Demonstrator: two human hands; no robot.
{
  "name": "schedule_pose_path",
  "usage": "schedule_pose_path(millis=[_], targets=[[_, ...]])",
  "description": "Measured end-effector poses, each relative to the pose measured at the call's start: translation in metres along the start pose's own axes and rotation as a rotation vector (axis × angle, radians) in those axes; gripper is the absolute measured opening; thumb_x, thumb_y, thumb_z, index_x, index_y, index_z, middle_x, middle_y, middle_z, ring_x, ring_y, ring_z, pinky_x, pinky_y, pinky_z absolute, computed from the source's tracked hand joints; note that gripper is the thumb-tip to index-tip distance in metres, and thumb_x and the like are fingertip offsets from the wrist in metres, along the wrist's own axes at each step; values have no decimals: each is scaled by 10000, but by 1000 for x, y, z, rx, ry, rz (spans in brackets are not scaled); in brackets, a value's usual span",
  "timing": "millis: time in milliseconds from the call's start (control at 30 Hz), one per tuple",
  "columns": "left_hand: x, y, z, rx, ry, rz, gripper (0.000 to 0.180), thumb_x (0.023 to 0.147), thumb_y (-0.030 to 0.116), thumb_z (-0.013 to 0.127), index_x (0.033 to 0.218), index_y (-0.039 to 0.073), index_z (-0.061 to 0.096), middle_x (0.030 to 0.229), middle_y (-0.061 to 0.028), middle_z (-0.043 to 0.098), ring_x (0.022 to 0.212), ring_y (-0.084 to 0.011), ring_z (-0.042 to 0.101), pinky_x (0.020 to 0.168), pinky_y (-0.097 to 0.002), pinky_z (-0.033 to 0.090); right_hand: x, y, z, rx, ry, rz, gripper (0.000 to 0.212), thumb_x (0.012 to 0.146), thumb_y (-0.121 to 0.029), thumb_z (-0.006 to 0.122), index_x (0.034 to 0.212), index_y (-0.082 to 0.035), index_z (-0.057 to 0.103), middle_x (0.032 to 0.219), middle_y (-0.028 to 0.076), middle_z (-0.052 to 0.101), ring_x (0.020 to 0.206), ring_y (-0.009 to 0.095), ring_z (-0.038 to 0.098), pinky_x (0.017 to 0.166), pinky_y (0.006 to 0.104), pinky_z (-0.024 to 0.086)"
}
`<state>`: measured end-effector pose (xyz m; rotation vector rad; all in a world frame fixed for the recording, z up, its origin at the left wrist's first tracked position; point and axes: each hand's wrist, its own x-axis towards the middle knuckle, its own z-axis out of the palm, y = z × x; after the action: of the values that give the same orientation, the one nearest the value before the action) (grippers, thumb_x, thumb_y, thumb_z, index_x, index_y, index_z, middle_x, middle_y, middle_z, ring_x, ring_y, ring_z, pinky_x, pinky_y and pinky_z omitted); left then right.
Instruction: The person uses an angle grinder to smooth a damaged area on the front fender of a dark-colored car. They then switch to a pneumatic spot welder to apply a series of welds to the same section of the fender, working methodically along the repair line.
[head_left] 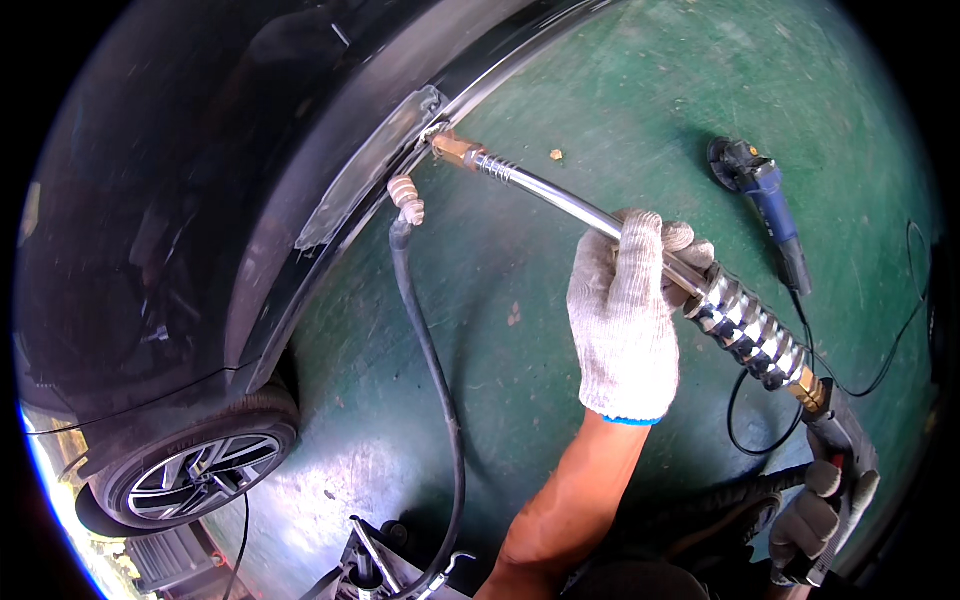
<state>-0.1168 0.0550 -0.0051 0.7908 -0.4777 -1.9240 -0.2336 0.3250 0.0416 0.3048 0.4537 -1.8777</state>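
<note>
A slide-hammer dent puller [560, 200] slants across the view, its brass-coloured tip against the lower edge of a dark car's side panel [150, 200]. There a sanded bare-metal patch [375, 165] shows. My left hand [625, 320], in a white knit glove, is closed round the chrome rod, just ahead of the ribbed sliding weight [745, 325]. At the lower right my gloved right hand [815, 520] grips the puller's dark rear handle [840, 430]. A thick grey cable [430, 340] ends in a copper-coloured fitting [405, 198] at the panel edge, beside the patch.
A blue angle grinder [765, 205] lies on the green floor [560, 90] at right, its thin black cord [880, 375] looping near the puller. The car's wheel [205, 475] is at lower left. Metal rods and a hook [375, 555] stand at the bottom, beside the thick cable.
</note>
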Motion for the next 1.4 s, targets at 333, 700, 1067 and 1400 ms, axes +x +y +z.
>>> schedule_pose_path(millis=[333, 700, 1067, 1400], targets=[[-3, -18, 6, -75, 12, 121, 218, 960, 198, 643, 1081, 34, 564, 935, -114, 660, 859, -236, 670, 800, -422, 558, -22, -2, 4, -21, 194, -38, 862, 1006, -479, 453, 1545, 19, 1, 1252, 141, 529, 462, 40, 363, 444, 233, 388], [16, -3, 5, -337, -72, -151, 250, 931, 301, 651, 989, 63, 602, 774, -36, 587, 704, -200, 616, 785, -407, 550, -18, -1, 4, -162, 476, -20, 823, 974, -566, 480, 1551, -53, 193, 920, 23, 661, 502, 72, 419, 429, 218, 314], [7, 1, 8, -354, 37, -197, 557, 966, 607, 498, 1086, 67, 560, 773, -22, 506, 690, -180, 518, 747, -371, 498, -12, 2, -6, -281, 149, -63, 740, 896, -269, 626, 1431, 25, 208, 1135, 193, 614, 614, 156, 507, 559, 276, 451], [26, -5, -7, -496, -275, -158, 575, 975, 649, 419, 806, 109, 523, 544, 54, 286, 436, -112, 262, 424, -293, 305, -16, -6, -78, -826, -174, 6, 533, 860, -344, 677, 1191, 49, 538, 891, 141, 668, 783, 259, 662, 719, 342, 530]])
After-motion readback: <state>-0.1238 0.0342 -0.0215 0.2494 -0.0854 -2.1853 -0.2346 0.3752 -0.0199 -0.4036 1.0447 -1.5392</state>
